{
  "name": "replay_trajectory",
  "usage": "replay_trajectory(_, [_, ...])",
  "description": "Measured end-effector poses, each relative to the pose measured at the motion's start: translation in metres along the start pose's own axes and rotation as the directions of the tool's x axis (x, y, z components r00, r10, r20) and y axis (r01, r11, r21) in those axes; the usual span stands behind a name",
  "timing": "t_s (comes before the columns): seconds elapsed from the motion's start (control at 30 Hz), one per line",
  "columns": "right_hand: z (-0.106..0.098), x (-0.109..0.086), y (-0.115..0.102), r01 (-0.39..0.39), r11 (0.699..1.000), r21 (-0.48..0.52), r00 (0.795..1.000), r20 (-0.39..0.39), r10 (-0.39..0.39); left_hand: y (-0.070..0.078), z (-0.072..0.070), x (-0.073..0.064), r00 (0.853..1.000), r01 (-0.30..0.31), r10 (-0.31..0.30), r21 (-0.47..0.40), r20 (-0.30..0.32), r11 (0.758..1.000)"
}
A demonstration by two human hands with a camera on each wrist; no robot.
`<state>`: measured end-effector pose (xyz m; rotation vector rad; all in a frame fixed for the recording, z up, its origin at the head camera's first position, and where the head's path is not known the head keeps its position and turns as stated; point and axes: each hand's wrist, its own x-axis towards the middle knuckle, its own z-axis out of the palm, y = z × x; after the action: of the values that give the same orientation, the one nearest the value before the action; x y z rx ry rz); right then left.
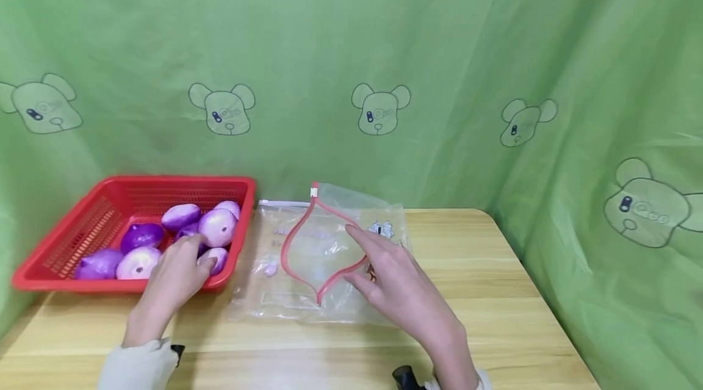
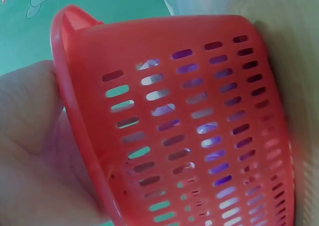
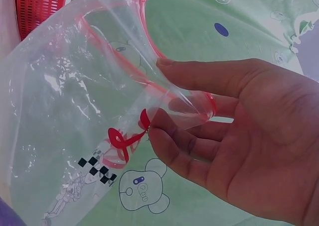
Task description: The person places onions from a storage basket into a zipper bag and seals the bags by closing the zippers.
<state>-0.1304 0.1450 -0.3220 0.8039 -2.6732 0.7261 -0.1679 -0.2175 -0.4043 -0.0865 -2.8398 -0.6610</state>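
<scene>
A red plastic basket [image 1: 104,195] holds several purple onions [image 1: 216,228], some with pale cut ends. My left hand [image 1: 173,274] reaches over its near rim among the onions, beside a small onion [image 1: 216,260]. Its fingertips are hidden, so I cannot tell whether they grip one. In the left wrist view the basket's slotted wall [image 2: 169,111] covers most of that hand. My right hand [image 1: 409,289] holds the right side of a clear zip bag [image 1: 324,249] with a red zip edge. Its mouth gapes wide. In the right wrist view the bag's edge lies between the fingers [image 3: 174,151].
Another clear bag with a pale slider strip [image 1: 285,202] lies flat on the wooden table [image 1: 472,268] beneath the red-edged one. Green curtain [image 1: 307,42] with bear faces hangs behind and to the right. The basket stands against the left side.
</scene>
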Motion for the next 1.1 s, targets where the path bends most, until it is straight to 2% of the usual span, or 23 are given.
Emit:
replay_trajectory(0.1, [0.001, -0.001, -0.001, -0.002, 1.0, 0.006, 1.0, 0.009, 0.002, -0.002, -0.003, 0.002, 0.991, 0.076, -0.074, -0.013, 0.113, 0.997])
replay_trajectory(0.23, [0.005, -0.002, -0.002, 0.005, 1.0, 0.003, 1.0, 0.015, -0.005, -0.005, -0.006, 0.004, 0.961, 0.142, -0.134, -0.014, 0.24, 0.99])
replay_trajectory(0.4, [0.008, -0.001, -0.003, 0.027, 0.999, -0.019, 1.0, 0.016, -0.026, -0.009, -0.007, 0.006, 0.939, 0.163, -0.154, -0.006, 0.308, 0.987])
replay_trajectory(0.57, [0.009, -0.001, -0.003, 0.025, 0.999, -0.025, 1.0, 0.015, -0.025, -0.012, -0.003, 0.009, 0.923, 0.186, -0.181, 0.018, 0.339, 0.982])
replay_trajectory(0.73, [0.008, -0.002, -0.003, 0.023, 0.999, -0.042, 1.0, 0.007, -0.023, -0.011, -0.001, 0.011, 0.928, 0.199, -0.188, -0.001, 0.321, 0.98])
replay_trajectory(0.87, [0.009, -0.001, -0.005, 0.041, 0.998, -0.053, 0.999, 0.009, -0.04, -0.01, -0.004, 0.01, 0.936, 0.219, -0.203, -0.021, 0.288, 0.976])
replay_trajectory(1.1, [0.007, 0.001, -0.007, 0.043, 0.996, -0.076, 0.999, 0.008, -0.042, -0.006, -0.008, 0.01, 0.96, 0.176, -0.161, -0.048, 0.231, 0.983])
